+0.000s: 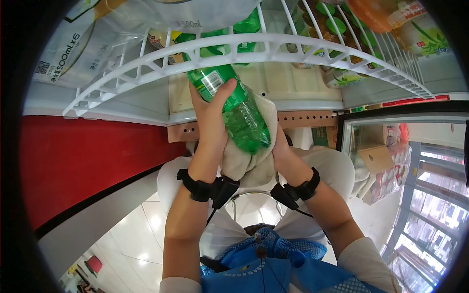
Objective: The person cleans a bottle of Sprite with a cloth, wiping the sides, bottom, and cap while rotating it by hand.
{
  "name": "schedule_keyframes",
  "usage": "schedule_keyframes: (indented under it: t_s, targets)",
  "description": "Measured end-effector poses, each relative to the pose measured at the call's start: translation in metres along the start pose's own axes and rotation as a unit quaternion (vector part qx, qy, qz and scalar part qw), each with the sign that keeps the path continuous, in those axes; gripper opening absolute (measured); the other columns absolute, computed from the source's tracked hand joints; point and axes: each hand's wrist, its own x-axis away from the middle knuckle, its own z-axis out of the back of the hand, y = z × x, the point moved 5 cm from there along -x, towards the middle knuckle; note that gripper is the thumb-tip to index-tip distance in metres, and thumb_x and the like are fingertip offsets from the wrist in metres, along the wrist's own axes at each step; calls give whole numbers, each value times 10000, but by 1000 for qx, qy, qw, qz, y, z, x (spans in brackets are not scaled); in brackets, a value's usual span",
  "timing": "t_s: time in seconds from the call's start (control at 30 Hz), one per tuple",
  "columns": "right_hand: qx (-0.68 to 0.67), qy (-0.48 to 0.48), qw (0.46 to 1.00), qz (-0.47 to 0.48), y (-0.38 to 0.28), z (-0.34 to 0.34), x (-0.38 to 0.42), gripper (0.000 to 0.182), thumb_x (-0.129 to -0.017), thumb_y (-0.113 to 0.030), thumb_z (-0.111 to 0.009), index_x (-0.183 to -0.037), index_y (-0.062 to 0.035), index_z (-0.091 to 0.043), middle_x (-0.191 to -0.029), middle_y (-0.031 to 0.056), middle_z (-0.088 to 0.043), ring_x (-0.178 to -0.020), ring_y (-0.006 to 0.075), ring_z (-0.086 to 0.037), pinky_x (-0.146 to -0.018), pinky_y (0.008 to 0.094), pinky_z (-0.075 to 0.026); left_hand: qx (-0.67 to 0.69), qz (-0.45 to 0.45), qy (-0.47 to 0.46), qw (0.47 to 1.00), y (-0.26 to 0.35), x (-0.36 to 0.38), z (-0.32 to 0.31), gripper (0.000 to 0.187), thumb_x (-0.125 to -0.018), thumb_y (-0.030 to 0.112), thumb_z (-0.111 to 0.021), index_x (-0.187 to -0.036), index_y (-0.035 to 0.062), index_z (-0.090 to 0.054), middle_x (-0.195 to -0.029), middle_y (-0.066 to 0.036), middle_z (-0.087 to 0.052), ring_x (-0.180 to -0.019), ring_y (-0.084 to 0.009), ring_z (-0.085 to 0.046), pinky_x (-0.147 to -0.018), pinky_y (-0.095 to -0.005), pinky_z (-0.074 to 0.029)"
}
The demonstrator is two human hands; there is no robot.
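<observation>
My left hand (213, 108) is wrapped round a green plastic soda bottle (248, 119), thumb across its label near a white barcode. The bottle lies tilted, its base pointing down toward me and its upper end reaching under the shelf edge. A beige cloth (238, 157) drapes under the bottle and up its right side, touching it. My right hand (280, 144) holds the cloth against the bottle from the right; most of its fingers are hidden behind the cloth.
A white wire shelf (205, 46) curves just above my hands. On it stand green bottles (246, 24), shrink-wrapped bottles (102, 41) and drinks with green caps (336, 24). A red panel (93, 166) is at left, an open glass door (346, 134) at right. Boxes (376, 157) stand beyond.
</observation>
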Motion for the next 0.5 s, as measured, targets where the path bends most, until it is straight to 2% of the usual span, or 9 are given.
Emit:
schedule_keyframes:
  t_s: [0.07,0.1,0.17,0.2,0.27,0.3,0.37,0.4,0.5]
  targets:
    - [12,7,995,99,-8,-1,1,484,-842,-417,-370,-1159,-57,-433,-1100,94,-504,-979,199,-503,-850,327,-403,-66,-62,37,995,5,5,-2,611,-649,52,-672,-1157,44,-332,-960,-56,-472,-814,-136,-500,-699,-256,-422]
    - [12,7,995,99,-8,-3,1,484,-842,-417,-370,-1159,-57,-433,-1100,94,-504,-979,199,-503,-850,327,-403,-66,-62,37,995,5,7,-4,611,-649,52,-672,-1157,44,-332,-960,-56,-472,-814,-136,-500,-699,-256,-422]
    - [14,115,978,174,-16,4,4,434,-839,-347,-439,-1142,-36,-436,-1076,96,-506,-954,204,-510,-834,312,-400,-114,-95,58,987,8,11,-7,647,-638,35,-682,-1167,26,-310,-959,-64,-467,-815,-126,-493,-694,-242,-426]
    - [14,116,978,174,-13,6,2,434,-839,-347,-439,-1142,-36,-436,-1076,96,-506,-954,204,-510,-834,312,-400,-113,-94,58,987,7,11,-7,647,-638,35,-682,-1167,26,-310,-959,-64,-467,-815,-126,-493,-694,-242,-426]
    - [159,126,921,334,-21,4,5,398,-829,-256,-491,-1120,9,-432,-1061,125,-504,-948,228,-506,-821,311,-388,-134,-112,83,981,7,13,-5,672,-629,26,-688,-1175,20,-296,-959,-71,-465,-809,-126,-493,-684,-228,-428]
    - [159,126,920,334,-20,3,5,398,-829,-256,-491,-1120,9,-432,-1061,125,-504,-948,228,-506,-821,311,-388,-134,-112,83,981,7,13,-5,672,-629,26,-688,-1175,20,-296,-959,-71,-465,-809,-126,-493,-684,-228,-428]
    - [453,61,751,477,-26,-22,18,387,-824,-208,-500,-1103,49,-422,-1056,154,-497,-944,258,-498,-817,330,-376,-162,-145,70,974,11,13,-6,669,-628,36,-692,-1169,18,-300,-963,-74,-458,-814,-126,-491,-677,-226,-430]
    - [524,70,688,497,-27,-29,24,394,-832,-229,-477,-1090,62,-421,-1044,184,-492,-953,279,-488,-820,358,-368,-162,-145,69,974,9,12,-4,669,-628,36,-692,-1169,18,-300,-963,-74,-458,-814,-126,-491,-677,-226,-430]
    - [552,65,682,475,-26,-24,22,452,-850,-325,-430,-1106,47,-427,-1066,186,-487,-972,275,-483,-820,359,-364,-126,-97,68,985,1,9,2,603,-624,32,-691,-1128,13,-361,-935,-69,-486,-794,-126,-506,-667,-229,-434]
